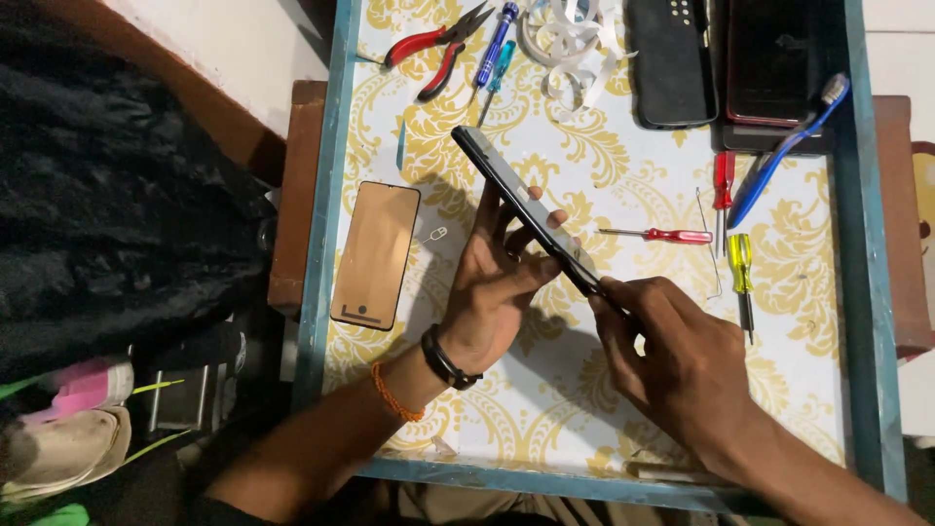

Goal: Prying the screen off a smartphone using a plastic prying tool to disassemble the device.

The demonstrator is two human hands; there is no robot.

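Slim black smartphone (521, 206), glossy and rectangular, is held edge-on above the middle of your work tray, tilted so that its far end points up and to the left and its near end dips toward your right hand.

Around it, on the yellow-and-white patterned tray with the blue rim (321, 244), lie these things: a tan phone-shaped back panel (375, 253) to the left, with a small metal pin (437, 234) just beside it; red-handled pliers (433, 44) and a blue-handled screwdriver (494, 44) at the top; a tangle of white tape strips (570, 44); a black phone case (670, 60) and a dark red-edged phone (774, 60) at the top right; a blue toothbrush (789, 146); a red-handled screwdriver (667, 235) and a yellow-handled screwdriver (741, 268) to the right. None of them lies between your hands and the phone.

Your left hand (497, 287) cradles the phone from beneath, fingers partly curled, with the fingertips showing past its upper edge. Your right hand (672, 356) is closed in a pinch at the phone's lower end; you cannot tell whether it grips the phone itself or a small tool against it.
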